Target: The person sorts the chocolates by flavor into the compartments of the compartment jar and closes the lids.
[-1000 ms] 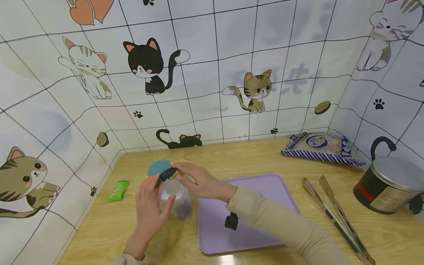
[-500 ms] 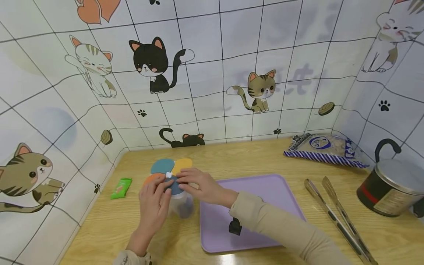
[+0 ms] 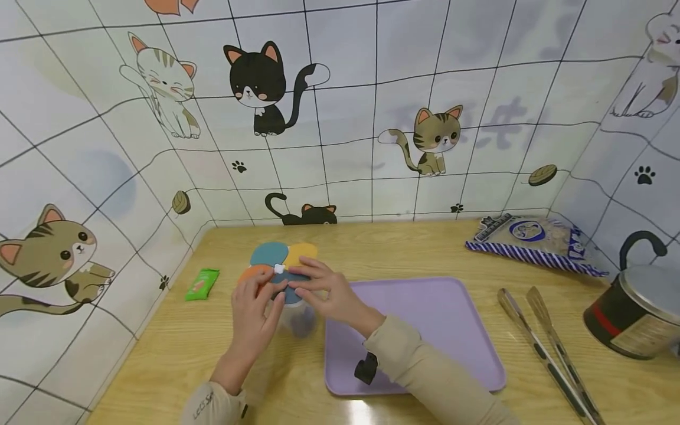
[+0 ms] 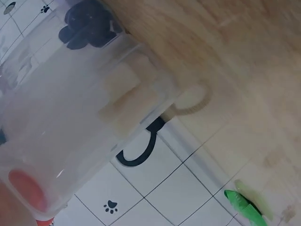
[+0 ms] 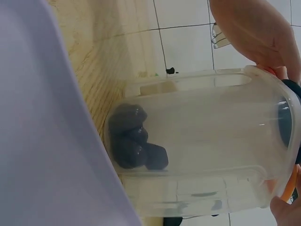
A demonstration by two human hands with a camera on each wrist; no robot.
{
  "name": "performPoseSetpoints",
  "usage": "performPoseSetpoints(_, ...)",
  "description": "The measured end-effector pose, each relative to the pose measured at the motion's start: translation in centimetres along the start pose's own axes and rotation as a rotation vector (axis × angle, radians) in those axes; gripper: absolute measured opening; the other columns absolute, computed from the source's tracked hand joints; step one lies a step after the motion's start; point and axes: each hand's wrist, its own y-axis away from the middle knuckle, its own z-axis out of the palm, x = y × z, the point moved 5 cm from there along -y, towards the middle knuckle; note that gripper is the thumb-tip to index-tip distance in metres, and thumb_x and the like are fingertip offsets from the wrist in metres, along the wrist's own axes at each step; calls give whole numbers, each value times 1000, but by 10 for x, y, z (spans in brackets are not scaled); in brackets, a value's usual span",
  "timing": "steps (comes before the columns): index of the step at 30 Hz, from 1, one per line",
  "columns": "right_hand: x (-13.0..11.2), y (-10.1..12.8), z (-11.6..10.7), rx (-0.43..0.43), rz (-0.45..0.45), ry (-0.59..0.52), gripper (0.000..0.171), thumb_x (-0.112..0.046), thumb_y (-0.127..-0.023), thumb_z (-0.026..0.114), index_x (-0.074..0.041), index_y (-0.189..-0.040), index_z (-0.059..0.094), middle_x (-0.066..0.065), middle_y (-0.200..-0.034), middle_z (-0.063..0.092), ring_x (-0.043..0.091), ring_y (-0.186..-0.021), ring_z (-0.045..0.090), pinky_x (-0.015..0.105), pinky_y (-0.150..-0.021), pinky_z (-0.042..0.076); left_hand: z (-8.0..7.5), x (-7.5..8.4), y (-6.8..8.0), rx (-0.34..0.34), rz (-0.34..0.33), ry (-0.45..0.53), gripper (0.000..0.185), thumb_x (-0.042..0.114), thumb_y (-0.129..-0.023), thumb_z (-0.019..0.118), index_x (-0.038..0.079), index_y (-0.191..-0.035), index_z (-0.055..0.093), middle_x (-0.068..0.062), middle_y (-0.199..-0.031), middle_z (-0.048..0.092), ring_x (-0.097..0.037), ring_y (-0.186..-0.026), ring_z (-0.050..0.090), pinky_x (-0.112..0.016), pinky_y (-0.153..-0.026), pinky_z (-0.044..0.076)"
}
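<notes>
Clear container point(image 3: 294, 316) – both hands point(image 3: 255, 310) on its unlabelled lid point(image 3: 280, 270).

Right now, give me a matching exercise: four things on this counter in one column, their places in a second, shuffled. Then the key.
Things
1. green packet
2. metal tongs
3. clear container
4. striped bag

Places
A. on the wood right of the purple tray
B. under both hands, left of the tray
C. far right, near the back wall
D. near the left wall

Pairs: 1-D, 2-A, 3-B, 4-C
</notes>
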Motion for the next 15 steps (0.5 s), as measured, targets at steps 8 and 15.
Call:
performPoseSetpoints(8, -2, 3, 1, -72, 61, -22, 27, -13, -88, 55, -6, -113, 63, 8, -132, 51, 25, -138, 25, 44, -109, 27, -2, 5, 4, 33, 14, -39, 39, 37, -94, 40, 9, -96, 67, -18, -112, 56, -34, -102, 48, -54, -86, 28)
performPoseSetpoints(15, -4, 21, -21, -138, 128, 136, 38, -23, -94, 45, -11, -130, 49, 4, -143, 38, 22, -139, 21, 45, -110, 22, -7, 15, 6, 22, -9, -185, 35, 34, -94, 42, 9, -101, 66, -18, -113, 55, -36, -104, 48, -53, -85, 31)
